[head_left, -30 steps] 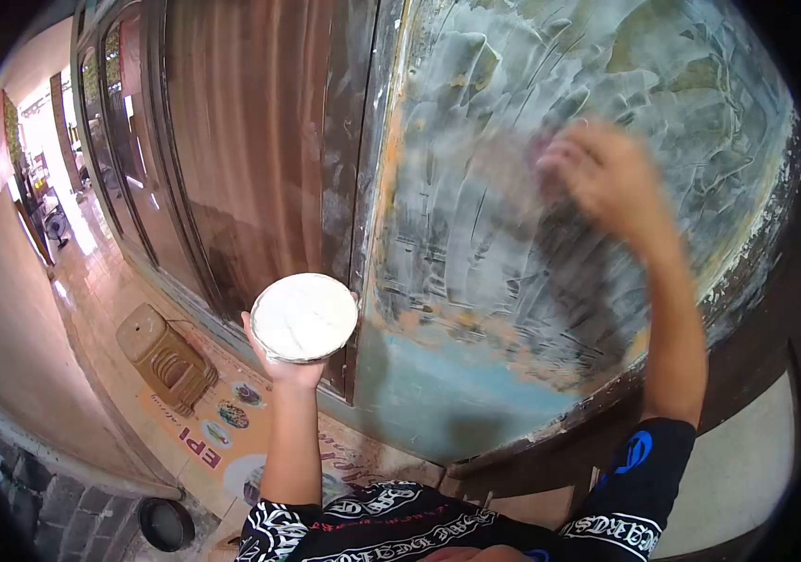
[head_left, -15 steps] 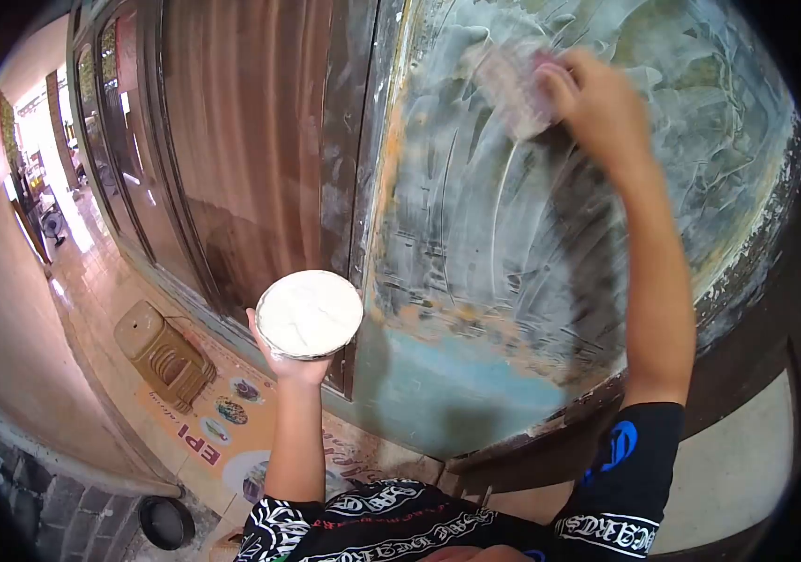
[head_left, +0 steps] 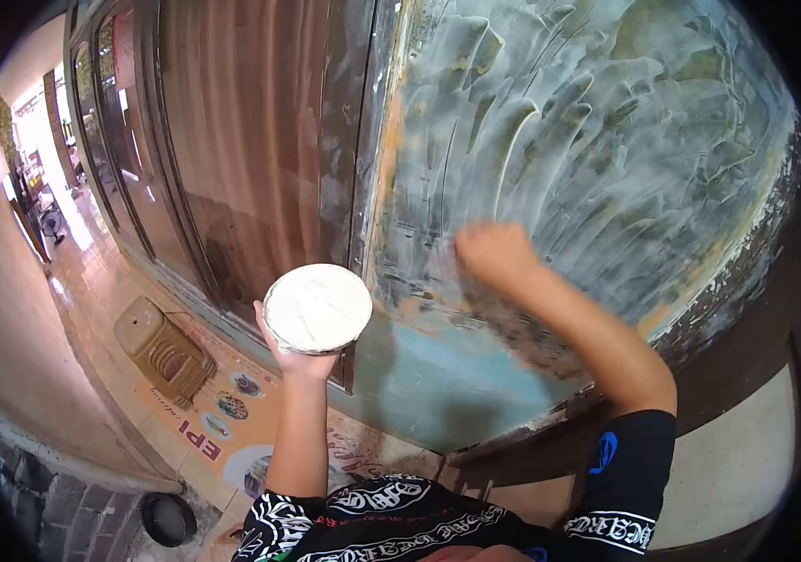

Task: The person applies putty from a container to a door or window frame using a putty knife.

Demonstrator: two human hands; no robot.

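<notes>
My left hand (head_left: 302, 361) supports a round dish of white paste (head_left: 319, 307) from below, its fingers curled round the side. The paste looks like putty and fills the top nearly flat. In front of me stands a blue-green panel (head_left: 457, 375), its upper part smeared with streaky grey-white paste. My right hand (head_left: 497, 253) is closed and slightly blurred, close to the panel's lower left streaks. The putty spreader it gripped a moment ago is hidden behind the hand now.
A brown door or window frame with a curtain (head_left: 241, 140) adjoins the panel on the left. Stacked brown plastic stools (head_left: 164, 351) stand on the floor by a printed banner (head_left: 222, 440). A dark round container (head_left: 167, 519) sits at lower left.
My right hand has swept down and left across the panel, leaving fresh curved streaks, and the spreader has gone out of sight. The dish has shifted slightly right and up.
</notes>
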